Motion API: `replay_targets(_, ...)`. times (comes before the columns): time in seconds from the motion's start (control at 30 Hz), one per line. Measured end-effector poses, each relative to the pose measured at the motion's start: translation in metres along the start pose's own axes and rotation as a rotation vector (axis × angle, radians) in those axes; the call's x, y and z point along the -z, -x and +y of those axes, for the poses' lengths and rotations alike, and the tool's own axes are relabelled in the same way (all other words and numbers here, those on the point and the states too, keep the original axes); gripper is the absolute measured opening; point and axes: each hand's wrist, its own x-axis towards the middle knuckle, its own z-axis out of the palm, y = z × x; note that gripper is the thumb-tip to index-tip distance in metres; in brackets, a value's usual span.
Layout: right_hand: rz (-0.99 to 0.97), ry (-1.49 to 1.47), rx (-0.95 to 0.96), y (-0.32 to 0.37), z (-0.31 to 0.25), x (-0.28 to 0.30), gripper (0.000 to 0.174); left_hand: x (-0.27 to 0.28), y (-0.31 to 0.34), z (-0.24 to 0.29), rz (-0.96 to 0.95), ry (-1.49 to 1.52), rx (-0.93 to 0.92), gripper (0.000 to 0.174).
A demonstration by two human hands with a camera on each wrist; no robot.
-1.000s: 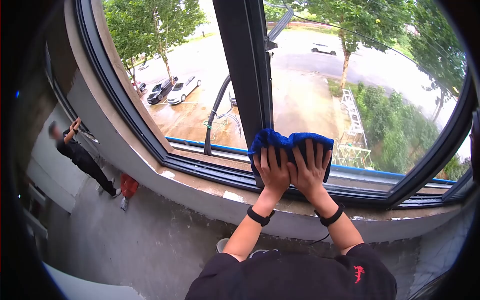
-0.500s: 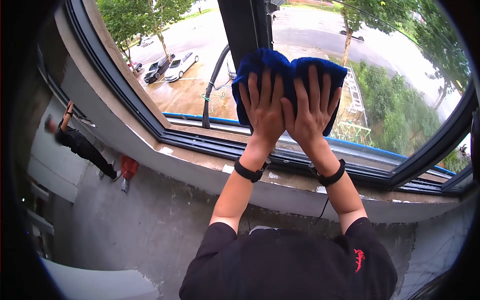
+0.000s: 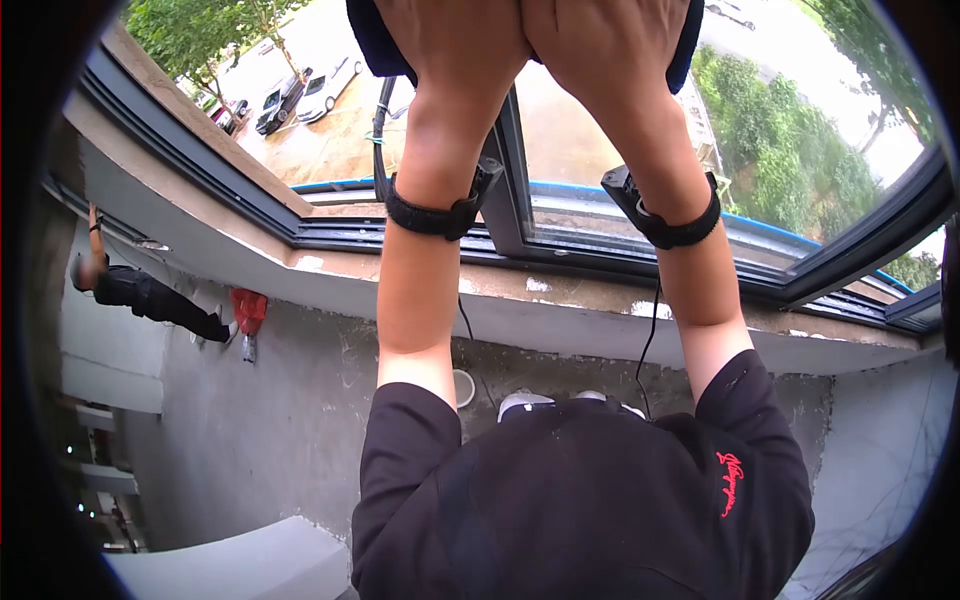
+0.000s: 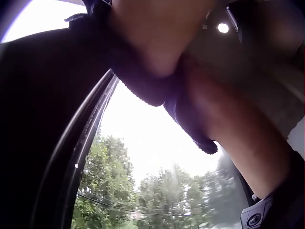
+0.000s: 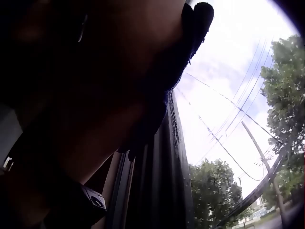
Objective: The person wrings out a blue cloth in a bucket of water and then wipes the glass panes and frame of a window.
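Side by side at the top edge of the head view, my left hand (image 3: pixel 455 40) and right hand (image 3: pixel 605 45) press on a dark blue cloth (image 3: pixel 686 50). The cloth shows beyond the outer edges of both hands; the fingertips are cut off by the frame. In the left wrist view the cloth (image 4: pixel 143 90) hangs below the shadowed left hand (image 4: pixel 157 38), with glass beyond. The right wrist view has the cloth (image 5: pixel 200 24) against a dark window post (image 5: pixel 162 176), beside the dim right hand (image 5: pixel 147 28).
The window sill (image 3: pixel 400 270) runs across below the raised forearms. A white bucket (image 3: pixel 463 387) stands on the floor near my feet. At the far left, a person in dark clothes (image 3: pixel 150 295) stands by a red bag (image 3: pixel 248 310).
Both hands and the cloth have moved up the window from its lower frame, so the hands now reach the top edge of the head view. The other person's arm is raised higher.
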Motion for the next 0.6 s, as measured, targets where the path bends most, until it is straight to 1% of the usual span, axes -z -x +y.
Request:
replay_targets(0.03, -0.026, 0.001, -0.009, 0.009, -0.006, 0.005, 0.046, 0.004, 0.010, 0.006, -0.022, 0.138, 0.118, 0.050)
replay_targets(0.07, -0.063, -0.192, -0.162, 0.020, -0.016, 0.013, 0.047, 0.008, 0.021, 0.012, -0.028, 0.274, 0.239, 0.050)
replay_targets(0.13, -0.128, -0.375, -0.338, 0.046, -0.021, 0.027, 0.047, 0.019, 0.058, 0.012, -0.226, -0.340, -0.008, 0.053)
replay_targets(0.17, -0.247, -0.169, -0.218, 0.067, -0.016, 0.033, 0.048, 0.017, 0.079, 0.014, -0.246, -0.333, 0.009, 0.053)
replay_targets(0.2, -0.367, 0.033, -0.093, 0.091, -0.014, 0.038, 0.049, 0.014, 0.104, 0.014, -0.166, -0.291, -0.011, 0.048)
replay_targets(0.23, -0.343, 0.025, -0.094, 0.117, -0.016, 0.039, 0.047, 0.016, 0.129, 0.017, -0.088, -0.251, -0.033, 0.044)
replay_targets(0.27, -0.386, -0.003, -0.136, 0.146, -0.021, 0.042, 0.046, 0.024, 0.149, 0.022, -0.143, -0.300, -0.040, 0.037)
replay_targets(0.33, -0.447, -0.013, -0.183, 0.193, -0.028, 0.049, 0.046, 0.036, 0.198, 0.027, -0.234, -0.327, -0.009, 0.035)
replay_targets(0.37, -0.485, 0.007, -0.199, 0.211, -0.034, 0.055, 0.043, 0.042, 0.218, 0.034, -0.264, -0.313, 0.014, 0.034)
replay_targets(0.47, -0.529, 0.015, -0.228, 0.252, -0.048, 0.070, 0.036, 0.062, 0.259, 0.051, -0.384, -0.279, 0.102, 0.033)
replay_targets(0.6, -0.552, -0.002, -0.258, 0.286, -0.062, 0.084, 0.035, 0.080, 0.298, 0.069, -0.480, -0.267, 0.199, 0.033)
